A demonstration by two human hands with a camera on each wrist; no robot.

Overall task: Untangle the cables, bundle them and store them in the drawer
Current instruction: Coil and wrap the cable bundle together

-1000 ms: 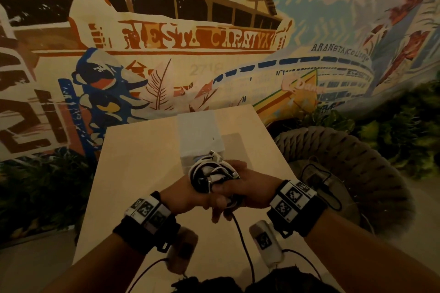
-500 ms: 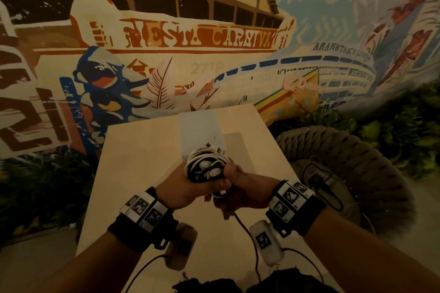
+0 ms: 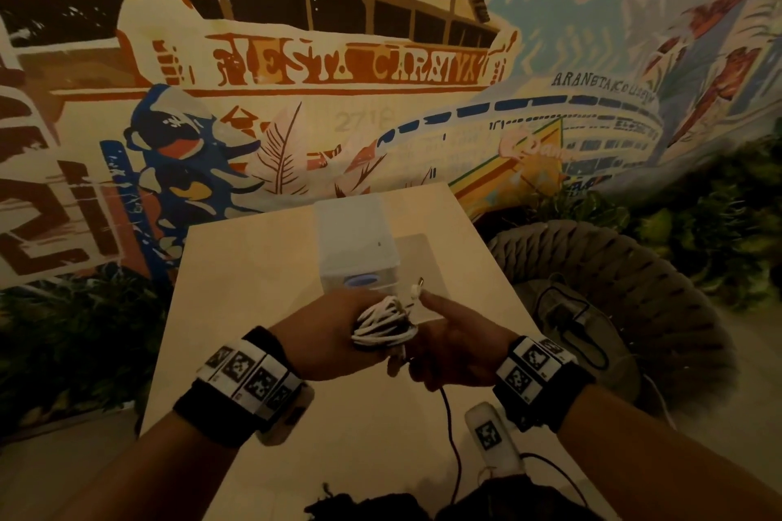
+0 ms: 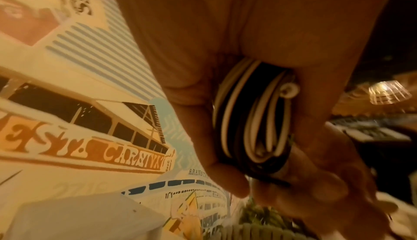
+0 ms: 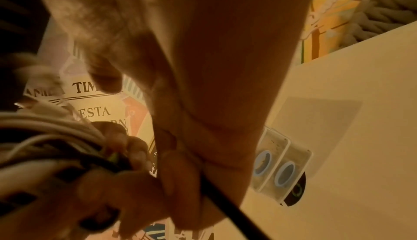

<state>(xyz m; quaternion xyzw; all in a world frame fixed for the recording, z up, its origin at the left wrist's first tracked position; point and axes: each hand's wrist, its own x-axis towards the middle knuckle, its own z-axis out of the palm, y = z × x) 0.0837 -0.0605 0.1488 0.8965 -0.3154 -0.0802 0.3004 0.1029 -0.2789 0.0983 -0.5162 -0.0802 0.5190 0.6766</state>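
Observation:
A coil of white and black cables [image 3: 383, 326] sits edge-on in my left hand [image 3: 334, 334], whose fingers curl round it above the table. In the left wrist view the coil [image 4: 252, 119] fills the palm of my left hand [image 4: 192, 127]. A white plug end [image 3: 417, 290] sticks up from the coil. My right hand [image 3: 452, 347] is pressed against the coil, index finger straight and pointing forward, the other fingers curled on a black cable [image 3: 450, 431] that trails down toward me. The right wrist view shows this black cable [image 5: 225, 206] under the curled fingers. A small white drawer unit [image 3: 359, 245] stands just beyond the hands.
The light wooden table [image 3: 254, 309] runs up to a painted mural wall. The drawer unit [image 5: 282, 169] shows two fronts with blue oval handles, both closed. A woven rope seat [image 3: 660, 296] with a dark cable [image 3: 571, 313] on it stands right of the table. Plants flank both sides.
Both hands have moved forward toward the drawer unit. The coil has turned from face-up to edge-on, and my right index finger has straightened.

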